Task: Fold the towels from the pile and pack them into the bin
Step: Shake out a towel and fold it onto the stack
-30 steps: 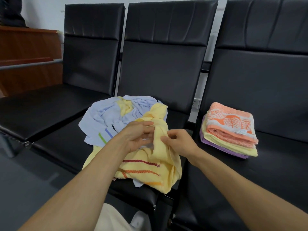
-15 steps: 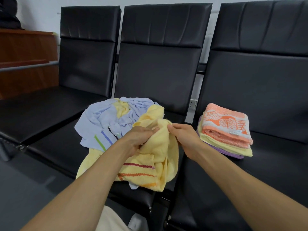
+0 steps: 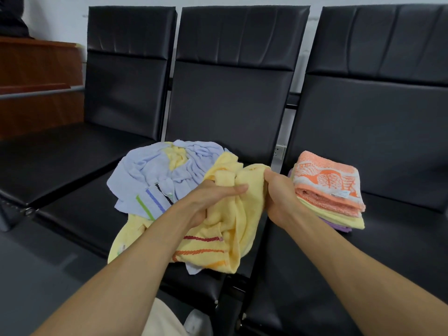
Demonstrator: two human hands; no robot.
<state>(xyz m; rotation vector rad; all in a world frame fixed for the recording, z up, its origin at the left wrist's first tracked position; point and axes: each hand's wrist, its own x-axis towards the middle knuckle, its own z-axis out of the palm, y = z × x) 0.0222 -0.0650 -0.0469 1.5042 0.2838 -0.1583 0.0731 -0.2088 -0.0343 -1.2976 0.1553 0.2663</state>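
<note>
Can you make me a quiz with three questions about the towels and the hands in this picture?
1. Where is the folded towel stack?
A) on the floor
B) on the right chair seat
C) in a bin

2. What colour is the stack's top towel?
A) green
B) black
C) orange

3. What are the left hand and right hand doing?
A) gripping the yellow towel
B) hanging free
C) pressing on the folded stack

Answers:
1 B, the stack rests on the black seat at the right.
2 C, the top towel is orange with a pale pattern.
3 A, the fingers of both hands curl round the yellow towel.
</note>
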